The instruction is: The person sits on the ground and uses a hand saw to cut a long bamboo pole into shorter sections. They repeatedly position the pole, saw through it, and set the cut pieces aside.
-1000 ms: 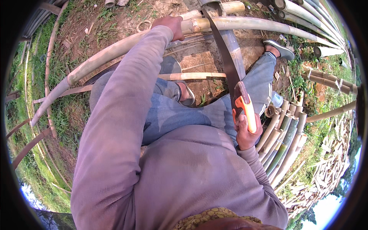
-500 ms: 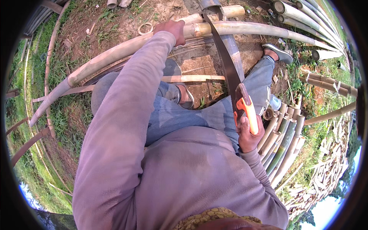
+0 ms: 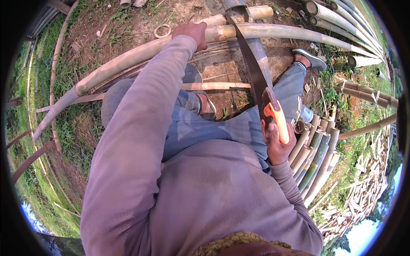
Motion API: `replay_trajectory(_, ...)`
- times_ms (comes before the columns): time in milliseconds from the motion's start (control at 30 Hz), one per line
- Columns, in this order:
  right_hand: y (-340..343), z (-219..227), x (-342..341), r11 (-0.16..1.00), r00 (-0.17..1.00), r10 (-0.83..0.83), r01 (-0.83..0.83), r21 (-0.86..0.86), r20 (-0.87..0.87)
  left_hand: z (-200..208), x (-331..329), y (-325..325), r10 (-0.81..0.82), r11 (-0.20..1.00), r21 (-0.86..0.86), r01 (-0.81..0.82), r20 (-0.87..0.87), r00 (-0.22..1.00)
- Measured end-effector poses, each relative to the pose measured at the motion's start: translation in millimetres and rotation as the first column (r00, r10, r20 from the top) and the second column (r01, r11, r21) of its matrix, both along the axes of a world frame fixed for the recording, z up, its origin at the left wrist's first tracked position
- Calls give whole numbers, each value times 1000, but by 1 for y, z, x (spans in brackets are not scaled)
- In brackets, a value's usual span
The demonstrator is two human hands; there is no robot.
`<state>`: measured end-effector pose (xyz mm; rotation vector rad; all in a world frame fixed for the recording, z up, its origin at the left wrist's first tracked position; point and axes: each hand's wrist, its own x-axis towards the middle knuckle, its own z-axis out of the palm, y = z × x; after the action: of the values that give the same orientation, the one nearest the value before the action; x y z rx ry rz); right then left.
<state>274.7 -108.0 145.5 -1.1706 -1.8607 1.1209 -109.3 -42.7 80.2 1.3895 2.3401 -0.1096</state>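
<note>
A long bamboo pole (image 3: 124, 59) curves across the upper part of the view. Wrapped over it, left of a node, is my left hand (image 3: 191, 34). My right hand (image 3: 279, 143) grips the orange handle of a handsaw (image 3: 255, 74). The dark blade runs up and away from me, crossing the pole just right of the node, with its tip past the far side. Whether the teeth have cut into the pole cannot be seen. Beneath the pole is a grey support post (image 3: 259, 57), and a shorter bamboo piece (image 3: 259, 12) lies behind it.
Cut bamboo lengths (image 3: 318, 151) are stacked beside my right leg. More poles (image 3: 337, 21) lie at the far right. A split bamboo strip (image 3: 218, 86) crosses near my feet. A bamboo ring (image 3: 162, 31) rests on the soil, and a heap of scraps (image 3: 354, 202) spreads at lower right.
My right hand and the saw handle have shifted slightly right and toward me. The left hand stays on the pole, which looks unmoved.
</note>
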Motion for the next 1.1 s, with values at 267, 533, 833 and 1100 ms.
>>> replay_trajectory(267, 144, -61, -161, 989, 987, 16, -40, -145, -162, -10, 15, 8, -33, 998, 46, 33, -8, 999)
replay_trajectory(533, -5, -1, 16, 989, 999, -45, 47, -143, 24, -7, 3, -2, 13, 999, 46, -13, -10, 1000)
replay_trajectory(833, 136, -72, -148, 992, 985, 58, -75, -104, -162, -9, 9, 5, -16, 995, 95, 21, -48, 999)
replay_trajectory(1100, 22, -32, -4, 988, 1000, 4, -3, -154, 9, -11, 5, -5, 17, 997, 77, -15, -23, 1000)
